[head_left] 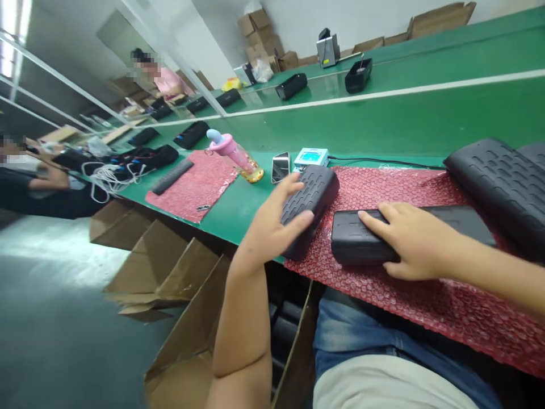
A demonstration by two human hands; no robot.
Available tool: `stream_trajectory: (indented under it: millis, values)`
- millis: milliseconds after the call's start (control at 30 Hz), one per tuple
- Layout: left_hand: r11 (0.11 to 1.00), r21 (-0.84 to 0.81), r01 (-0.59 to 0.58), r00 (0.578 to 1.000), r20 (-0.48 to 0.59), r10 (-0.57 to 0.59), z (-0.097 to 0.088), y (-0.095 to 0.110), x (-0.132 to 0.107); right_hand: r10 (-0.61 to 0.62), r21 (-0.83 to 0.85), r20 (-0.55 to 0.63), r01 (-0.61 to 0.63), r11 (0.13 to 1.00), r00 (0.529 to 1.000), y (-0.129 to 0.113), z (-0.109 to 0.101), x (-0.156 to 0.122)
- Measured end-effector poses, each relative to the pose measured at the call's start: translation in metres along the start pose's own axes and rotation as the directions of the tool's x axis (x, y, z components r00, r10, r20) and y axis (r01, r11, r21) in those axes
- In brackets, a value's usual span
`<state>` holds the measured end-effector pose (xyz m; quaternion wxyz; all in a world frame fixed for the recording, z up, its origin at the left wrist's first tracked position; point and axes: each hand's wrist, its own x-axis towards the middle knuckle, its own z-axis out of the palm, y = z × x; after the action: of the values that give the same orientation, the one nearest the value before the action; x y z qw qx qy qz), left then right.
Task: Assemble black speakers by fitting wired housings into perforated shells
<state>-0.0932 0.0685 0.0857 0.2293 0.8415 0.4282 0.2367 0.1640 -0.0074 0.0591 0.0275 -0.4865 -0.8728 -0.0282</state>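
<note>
My left hand [272, 224] grips the left side of a black speaker [313, 193], an oblong block with a raised pattern of dashes on top. Its thumb and fingers are spread over the top; part of that grip is hidden. Laid across a second black speaker [353, 238] is my right hand [409, 241], fingers over the top and thumb down the near side. Both speakers rest on red bubble wrap [319, 272], the left one at the table's front edge. Larger black speakers [498, 187] with the same pattern lie at the right.
A pink-lidded bottle [240, 159], a phone [280, 168] and a light-blue device [311, 157] with a cable stand behind my left hand. Open cardboard boxes [187, 363] sit below the table edge. White cables [114, 175] lie farther left. Two other people are at the left.
</note>
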Motion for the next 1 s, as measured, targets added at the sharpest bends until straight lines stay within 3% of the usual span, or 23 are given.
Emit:
stream_trajectory:
  millis: [67,133,233,367,567,800,1000]
  values:
    - [0.986,0.093,0.137,0.988,-0.081,-0.130,-0.009,-0.008,0.014,-0.015,0.073,0.084,0.008,0.997,0.996,0.017,-0.004,0.012]
    - [0.957,0.193,0.218,0.975,0.008,-0.224,-0.007,-0.014,0.027,-0.011,0.159,0.177,-0.018,0.987,0.984,0.030,-0.009,0.024]
    - [0.902,0.357,0.244,0.923,0.200,-0.329,0.006,-0.018,0.039,-0.035,0.283,0.270,-0.045,0.958,0.962,0.043,-0.016,0.039]
    - [0.836,0.483,0.259,0.900,0.193,-0.390,0.016,-0.024,0.042,-0.008,0.348,0.355,-0.124,0.929,0.935,0.051,-0.021,0.053]
    - [0.886,0.382,0.263,0.897,0.243,-0.370,-0.002,-0.045,0.051,0.017,0.337,0.431,-0.179,0.925,0.902,0.055,-0.020,0.064]
    - [0.819,0.310,0.482,0.805,0.211,-0.554,-0.010,-0.045,0.059,-0.014,0.365,0.498,-0.194,0.910,0.867,0.056,-0.025,0.061]
    - [0.805,0.278,0.524,0.789,0.198,-0.582,-0.012,-0.051,0.060,-0.013,0.360,0.470,-0.178,0.916,0.882,0.055,-0.023,0.059]
